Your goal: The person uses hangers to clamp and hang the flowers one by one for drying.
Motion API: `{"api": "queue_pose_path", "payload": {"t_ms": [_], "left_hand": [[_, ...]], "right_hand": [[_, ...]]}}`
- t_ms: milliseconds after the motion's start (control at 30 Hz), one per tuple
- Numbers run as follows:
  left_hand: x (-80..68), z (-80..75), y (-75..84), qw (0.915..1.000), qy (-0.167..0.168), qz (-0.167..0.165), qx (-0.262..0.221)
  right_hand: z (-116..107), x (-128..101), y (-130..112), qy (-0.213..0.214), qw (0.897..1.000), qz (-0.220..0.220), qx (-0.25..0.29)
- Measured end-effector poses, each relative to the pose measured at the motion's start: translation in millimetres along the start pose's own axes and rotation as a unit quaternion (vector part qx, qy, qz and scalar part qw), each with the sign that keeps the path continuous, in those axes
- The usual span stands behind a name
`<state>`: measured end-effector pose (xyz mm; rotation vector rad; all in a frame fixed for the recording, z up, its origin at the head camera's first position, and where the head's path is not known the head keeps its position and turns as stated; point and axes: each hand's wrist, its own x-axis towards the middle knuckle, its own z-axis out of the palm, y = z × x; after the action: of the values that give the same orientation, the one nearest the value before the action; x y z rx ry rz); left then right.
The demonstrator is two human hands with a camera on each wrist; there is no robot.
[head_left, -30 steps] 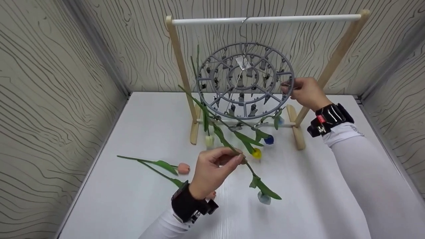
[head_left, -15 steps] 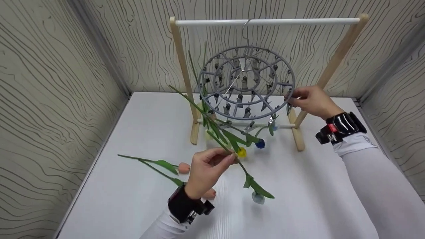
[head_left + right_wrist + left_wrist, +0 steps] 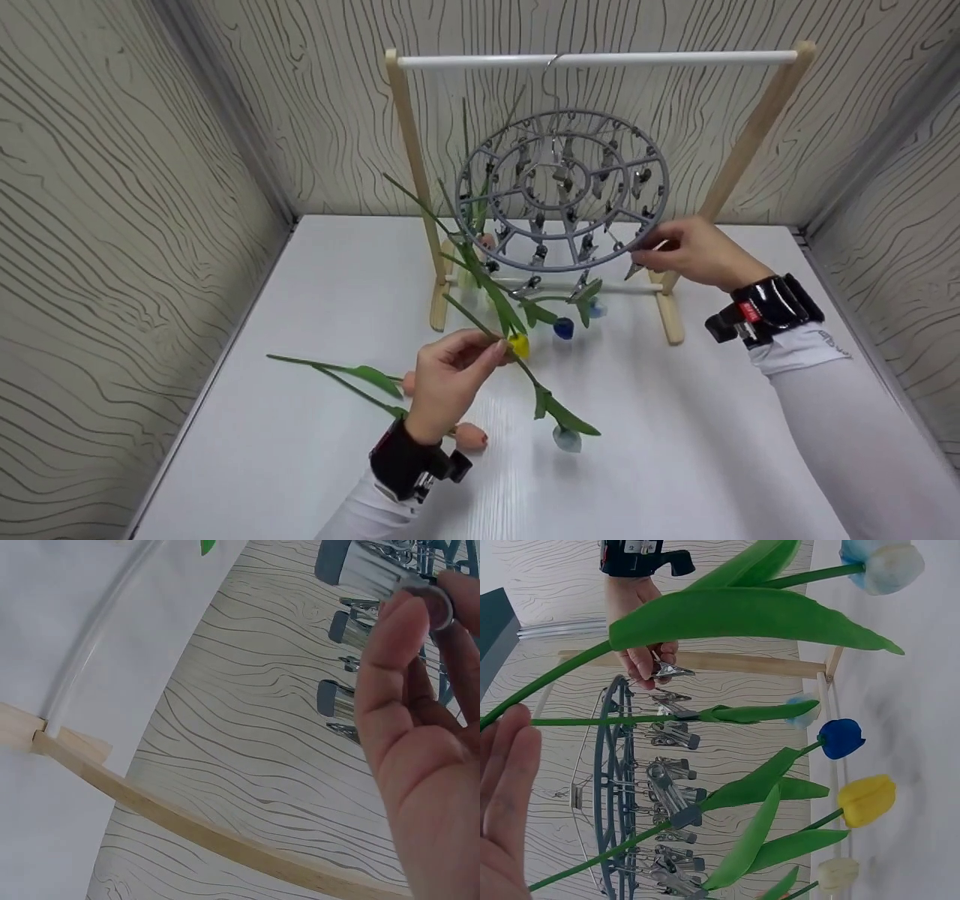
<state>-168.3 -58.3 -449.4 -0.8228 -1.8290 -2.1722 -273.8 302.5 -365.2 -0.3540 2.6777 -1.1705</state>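
Note:
My left hand pinches the stem of a pale blue tulip, its bloom pointing down and to the right. My right hand is at the right rim of a round grey clip hanger. Between thumb and fingers it pinches a metal clip with grey tips; no stem shows in that clip. Clipped along the hanger's front and left are a blue tulip, a yellow tulip, another pale blue tulip and a cream tulip, blooms hanging downward.
Two peach tulips lie on the white table at the left, one with its bloom beside my left wrist. The hanger's hook hangs on the white bar of a wooden rack. Wood-patterned panels enclose the table.
The hanger has turned, carrying its clipped tulips leftward along the front. My right hand has moved down and toward me with the rim. My left hand has shifted slightly left with its tulip.

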Motion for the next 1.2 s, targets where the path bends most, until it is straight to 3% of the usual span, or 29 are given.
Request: {"api": "queue_pose_path", "payload": {"t_ms": [333, 700, 833, 1000, 1200], "left_hand": [[-0.6, -5.3, -1.4, 0.9997, 0.019, -0.005, -0.014], [5.0, -12.6, -4.8, 0.9982, 0.059, 0.008, 0.012], [9.8, -15.2, -5.6, 0.9967, 0.078, 0.008, 0.023], [19.4, -16.3, -6.5, 0.9944, 0.102, -0.016, 0.02], [29.0, -12.9, -8.5, 0.9938, 0.106, -0.03, 0.005]], "right_hand": [[20, -10, -8, -0.01, 1.0, -0.022, -0.008], [57, -24, -30, 0.042, 0.995, -0.084, -0.022], [69, -26, -37, 0.051, 0.994, -0.093, 0.002], [84, -27, -45, 0.059, 0.993, -0.092, 0.048], [101, -28, -57, 0.08, 0.991, -0.087, 0.06]]}}
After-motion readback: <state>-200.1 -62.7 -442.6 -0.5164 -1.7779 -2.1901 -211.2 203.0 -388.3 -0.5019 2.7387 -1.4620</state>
